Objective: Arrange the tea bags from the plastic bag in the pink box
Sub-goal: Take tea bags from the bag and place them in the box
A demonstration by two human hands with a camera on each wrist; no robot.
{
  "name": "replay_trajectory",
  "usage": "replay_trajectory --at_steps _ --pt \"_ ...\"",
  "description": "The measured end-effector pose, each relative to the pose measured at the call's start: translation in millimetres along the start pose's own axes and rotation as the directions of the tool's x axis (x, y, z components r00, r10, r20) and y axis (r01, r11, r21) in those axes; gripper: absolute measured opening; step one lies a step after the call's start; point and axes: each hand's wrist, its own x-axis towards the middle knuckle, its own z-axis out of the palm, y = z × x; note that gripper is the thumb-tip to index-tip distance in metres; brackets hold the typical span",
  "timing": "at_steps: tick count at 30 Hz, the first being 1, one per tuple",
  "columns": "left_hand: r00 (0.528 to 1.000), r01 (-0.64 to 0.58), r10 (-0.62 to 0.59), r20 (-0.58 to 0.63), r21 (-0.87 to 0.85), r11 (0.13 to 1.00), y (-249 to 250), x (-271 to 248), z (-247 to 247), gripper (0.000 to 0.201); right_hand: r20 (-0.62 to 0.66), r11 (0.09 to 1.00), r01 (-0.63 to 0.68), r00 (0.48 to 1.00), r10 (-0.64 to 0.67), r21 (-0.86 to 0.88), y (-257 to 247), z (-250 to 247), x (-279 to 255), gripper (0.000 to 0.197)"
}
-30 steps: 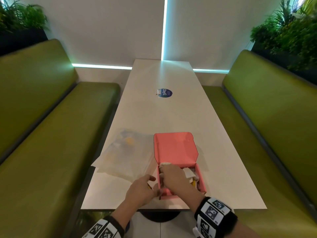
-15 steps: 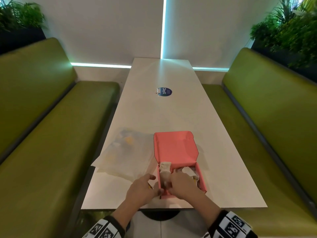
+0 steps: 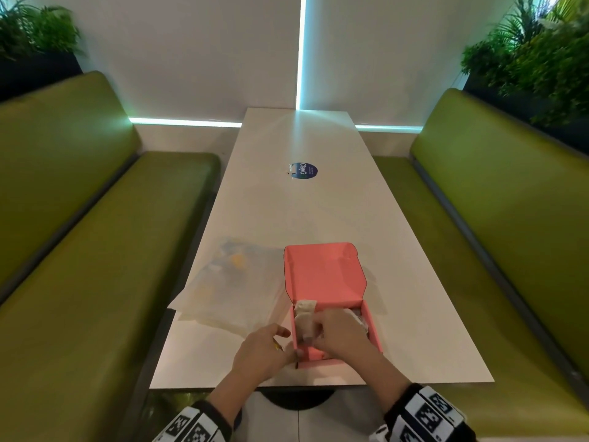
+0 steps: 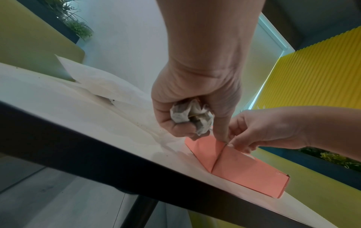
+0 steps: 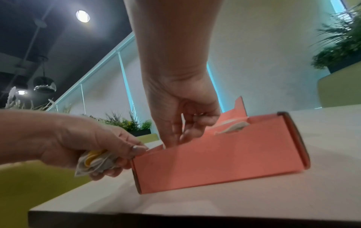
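Your left hand [image 4: 195, 98] clutches crumpled tea bags [image 4: 192, 116] beside the pink box [image 3: 338, 282]; your right hand [image 3: 341, 334] reaches inside, fingers curled, grip unclear.

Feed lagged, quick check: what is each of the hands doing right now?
Left hand: closed round a bunch of tea bags.
Right hand: fingers curled down into the pink box; whether they hold anything cannot be told.

A long white table [image 3: 318, 212] stands between two green benches [image 3: 95, 250], cyan light strips [image 3: 301, 52] crossing the white wall
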Motion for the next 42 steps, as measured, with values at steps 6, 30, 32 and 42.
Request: replay_trajectory --at_steps 6,30,32,42 --pt "1.0 0.007 -0.007 -0.001 0.007 1.0 -2.8 0.3 0.1 0.051 -0.162 0.982 -0.056 0.986 0.027 -0.181 23.5 11.5 -3.0 0.031" --pt "0.987 -0.09 0.104 -0.124 0.112 0.99 21.3 -2.9 -22.2 0.047 -0.086 0.782 -0.069 0.984 0.155 0.619 62.3 -44.1 -10.1 0.017" --pt "0.966 -0.197 0.206 -0.154 0.071 0.978 33.3 -3.9 -25.8 0.038 -0.016 0.721 -0.056 0.996 0.092 0.69 60.8 -50.1 -15.1 0.016" --pt "0.918 -0.383 0.376 -0.122 -0.037 0.923 52.8 -2.0 -12.9 0.021 -0.071 0.739 0.144 0.989 -0.129 0.659 45.1 -57.9 -23.9 0.01"
